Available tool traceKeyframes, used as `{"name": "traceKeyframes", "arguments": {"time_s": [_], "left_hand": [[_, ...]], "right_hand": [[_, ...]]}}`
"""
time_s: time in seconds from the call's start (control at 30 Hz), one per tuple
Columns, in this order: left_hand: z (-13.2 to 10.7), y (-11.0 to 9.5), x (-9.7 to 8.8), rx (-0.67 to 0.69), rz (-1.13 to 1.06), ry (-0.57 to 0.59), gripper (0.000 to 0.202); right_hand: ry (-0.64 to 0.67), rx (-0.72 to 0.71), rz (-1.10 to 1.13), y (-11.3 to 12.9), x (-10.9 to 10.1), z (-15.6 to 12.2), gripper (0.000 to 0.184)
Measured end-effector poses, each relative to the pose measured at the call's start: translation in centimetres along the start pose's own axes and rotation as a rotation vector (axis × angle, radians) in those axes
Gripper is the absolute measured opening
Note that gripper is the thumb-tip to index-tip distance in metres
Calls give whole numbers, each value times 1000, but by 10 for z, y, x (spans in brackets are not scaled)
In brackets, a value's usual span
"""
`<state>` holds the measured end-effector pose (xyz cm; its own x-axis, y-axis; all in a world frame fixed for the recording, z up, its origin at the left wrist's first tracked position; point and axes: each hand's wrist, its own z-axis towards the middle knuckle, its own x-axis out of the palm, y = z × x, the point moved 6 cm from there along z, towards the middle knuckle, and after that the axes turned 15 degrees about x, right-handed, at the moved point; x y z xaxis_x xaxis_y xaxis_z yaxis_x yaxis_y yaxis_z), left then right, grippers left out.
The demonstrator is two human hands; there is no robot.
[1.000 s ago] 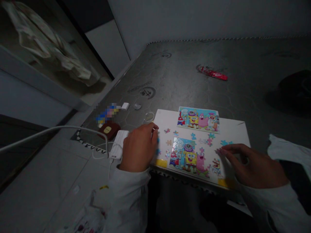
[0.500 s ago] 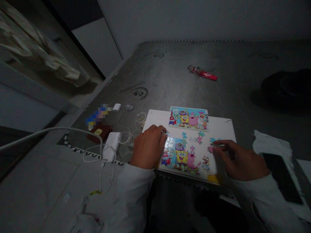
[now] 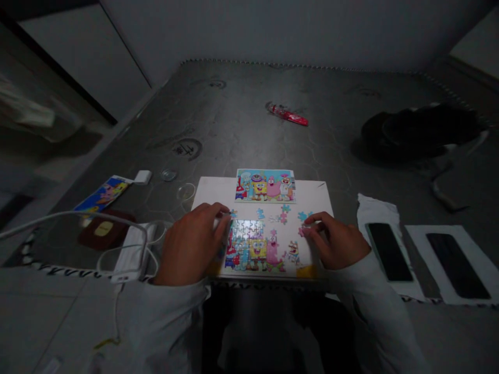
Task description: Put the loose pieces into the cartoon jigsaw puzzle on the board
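Observation:
A partly built cartoon jigsaw puzzle (image 3: pixel 259 246) lies on a white board (image 3: pixel 315 195) near the front edge of a dark mat. A small reference picture (image 3: pixel 265 185) lies at the board's far side, and several loose pieces (image 3: pixel 284 214) are scattered between. My left hand (image 3: pixel 193 243) rests curled at the puzzle's left edge, fingertips pressed on its upper left corner. My right hand (image 3: pixel 335 240) sits at the puzzle's right and pinches a pink piece (image 3: pixel 302 231) between thumb and fingers.
A white charger with cables (image 3: pixel 130 249), a dark red case (image 3: pixel 102 231), a colourful card (image 3: pixel 102 193) and a small white box (image 3: pixel 142 177) lie to the left. Two phones on white paper (image 3: pixel 385 249) (image 3: pixel 456 257) lie right. A red wrapper (image 3: pixel 287 114) and dark cloth (image 3: pixel 421 130) lie farther back.
The view has swung to the right, bringing the two phones into sight. My left hand has shifted onto the puzzle's upper left corner. My right hand has drawn in closer with the pink piece.

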<state>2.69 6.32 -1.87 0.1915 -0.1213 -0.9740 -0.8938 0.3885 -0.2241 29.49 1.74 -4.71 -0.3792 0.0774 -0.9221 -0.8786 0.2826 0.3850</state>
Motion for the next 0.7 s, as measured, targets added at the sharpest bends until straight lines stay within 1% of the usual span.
{"name": "traceKeyframes", "arguments": {"time_s": [0.1,0.2,0.3,0.43,0.6,0.7], "left_hand": [[-1,0,-1,-13,7,6,24],[-1,1,-1,-21,2,20,26],[-1,2,-2,-12,4,29,29],[-1,4,-2,-59,30,81,35],[-2,5,-3,-90,24,129,35],[-2,5,-4,-84,46,128,34]], "right_hand": [[94,5,12,-4,6,4,20],[130,9,21,-4,8,5,19],[121,5,35,3,8,1,17],[52,23,51,12,5,-4,12],[71,13,40,18,4,-6,10],[74,12,37,19,3,-7,9]]}}
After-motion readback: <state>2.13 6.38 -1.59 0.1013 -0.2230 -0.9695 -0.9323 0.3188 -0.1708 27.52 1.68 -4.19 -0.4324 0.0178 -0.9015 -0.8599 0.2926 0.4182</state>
